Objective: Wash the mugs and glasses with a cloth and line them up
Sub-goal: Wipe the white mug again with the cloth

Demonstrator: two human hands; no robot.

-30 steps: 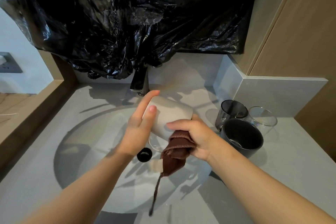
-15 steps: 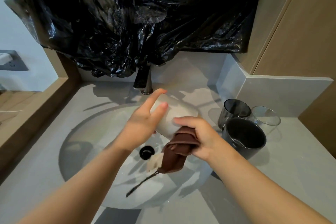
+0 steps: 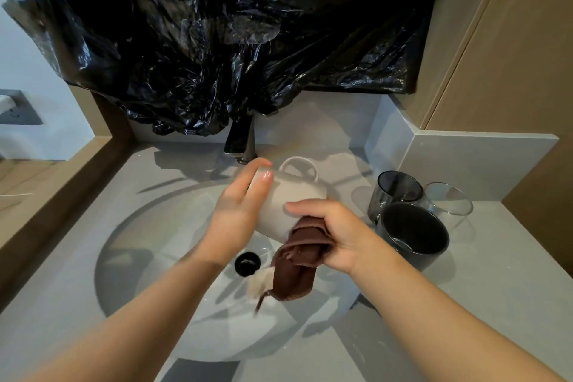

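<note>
Turned since before, the white mug (image 3: 288,205) shows its handle at twelve o'clock; my left hand (image 3: 238,214) grips its base, my right hand (image 3: 338,236) clutches the cloth (image 3: 297,263) at its mouth. I'd keep twisting over the sink (image 3: 139,257).

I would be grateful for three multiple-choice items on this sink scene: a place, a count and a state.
1. Relative to the pale round sink basin, where does the dark ceramic mug stand?
A. inside it
B. on the ledge to its left
C. on the grey countertop to its right

2. How many vessels stand on that countertop?
A. three
B. one
C. five

3. How does the left hand hold the white ceramic mug?
A. upright
B. tipped sideways, handle up
C. not at all

Answers: 1 C, it sits beside the smoked glass tumbler and clear glass. 2 A, those three. 3 B, its mouth faces the right hand gripping the brown cloth.
</note>
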